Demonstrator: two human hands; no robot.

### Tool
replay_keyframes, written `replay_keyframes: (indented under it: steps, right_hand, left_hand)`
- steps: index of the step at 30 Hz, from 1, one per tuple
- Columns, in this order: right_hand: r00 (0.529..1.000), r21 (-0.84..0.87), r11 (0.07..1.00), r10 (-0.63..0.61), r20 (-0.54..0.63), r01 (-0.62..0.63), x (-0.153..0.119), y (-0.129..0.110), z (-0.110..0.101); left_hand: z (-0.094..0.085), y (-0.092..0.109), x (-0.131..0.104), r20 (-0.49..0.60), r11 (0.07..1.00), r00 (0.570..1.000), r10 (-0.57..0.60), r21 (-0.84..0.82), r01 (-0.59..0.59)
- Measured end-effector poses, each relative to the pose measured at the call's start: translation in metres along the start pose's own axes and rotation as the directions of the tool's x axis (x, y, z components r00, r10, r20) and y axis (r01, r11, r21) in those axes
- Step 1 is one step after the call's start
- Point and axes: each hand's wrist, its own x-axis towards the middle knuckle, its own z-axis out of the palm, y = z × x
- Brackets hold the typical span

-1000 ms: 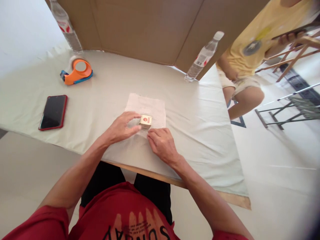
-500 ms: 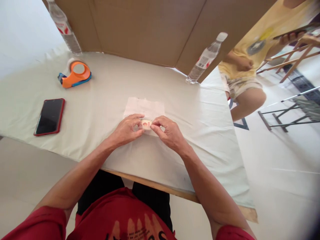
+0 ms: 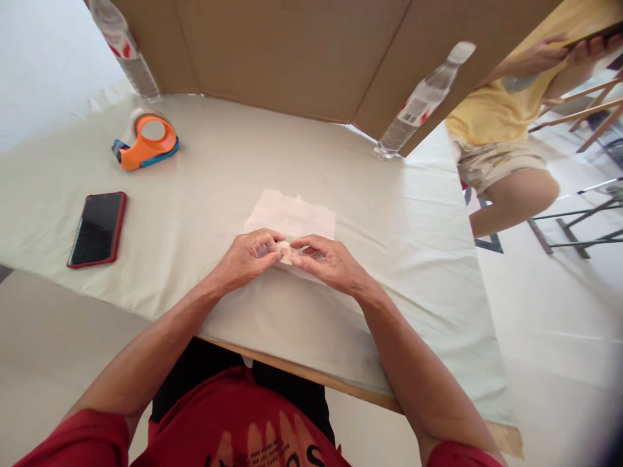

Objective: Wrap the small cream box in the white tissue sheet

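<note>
My left hand (image 3: 250, 258) and my right hand (image 3: 331, 261) meet near the table's front edge, thumbs and fingers pinched from both sides around a small pale box-like piece (image 3: 285, 248). Fingers cover most of it, so its exact kind cannot be made out. Beneath and behind the hands lies a thin white tissue-like sheet (image 3: 296, 213), flat on the cloth.
An orange and blue tape dispenser (image 3: 154, 139) and a red-cased phone (image 3: 98, 228) lie on the left of the cloth-covered table (image 3: 204, 175). Two water bottles (image 3: 129, 55) (image 3: 423, 104) stand against a cardboard screen (image 3: 292, 58). A seated person (image 3: 511, 136) is at right.
Both hands have closed further over the small piece, whose reddish printed face showed before. The right fingers now reach over it. The view has shifted slightly, and the seated person's arm is raised.
</note>
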Motion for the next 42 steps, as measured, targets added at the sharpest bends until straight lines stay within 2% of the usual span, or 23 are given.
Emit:
replay_keyframes:
  steps: [5, 11, 21, 29, 35, 37, 38, 40, 42]
  right_hand:
    - [0.999, -0.010, 1.000, 0.010, -0.031, -0.010, 0.001, 0.011, 0.005]
    - [0.995, 0.072, 0.997, 0.034, -0.095, -0.027, 0.002, 0.012, 0.016]
    - [0.996, 0.113, 0.990, 0.088, -0.033, -0.084, 0.002, 0.015, 0.011]
    - [0.983, 0.104, 0.979, 0.166, 0.081, -0.174, 0.001, 0.022, -0.003]
    - [0.983, 0.149, 0.976, 0.139, 0.123, -0.157, 0.002, 0.024, -0.006]
    - [0.979, 0.117, 0.982, 0.133, 0.153, -0.151, 0.001, 0.023, -0.010]
    - [0.983, 0.073, 0.988, 0.123, 0.138, -0.134, 0.000, 0.021, -0.013]
    - [0.998, -0.057, 0.997, 0.059, 0.013, -0.058, -0.004, 0.013, -0.017]
    - [0.988, -0.201, 0.977, -0.091, -0.126, 0.065, -0.008, 0.001, -0.018]
  left_hand:
    - [0.000, 0.000, -0.002, -0.008, 1.000, 1.000, 0.000, -0.013, 0.000]
    - [0.000, 0.003, -0.006, -0.028, 0.996, 0.998, -0.048, -0.071, 0.046]
    - [-0.001, 0.005, -0.003, 0.043, 0.997, 0.997, -0.071, -0.007, 0.071]
    - [-0.002, 0.006, 0.002, 0.134, 0.990, 0.981, -0.139, -0.014, 0.143]
    - [-0.005, 0.009, 0.004, 0.151, 0.973, 0.962, -0.229, 0.024, 0.228]
    - [-0.006, 0.010, 0.004, 0.148, 0.971, 0.960, -0.238, 0.037, 0.235]
    - [-0.005, 0.010, 0.004, 0.145, 0.971, 0.961, -0.237, 0.038, 0.234]
    - [-0.005, 0.009, 0.004, 0.144, 0.973, 0.963, -0.230, 0.039, 0.226]
    - [-0.003, 0.008, 0.004, 0.150, 0.976, 0.964, -0.218, 0.047, 0.214]
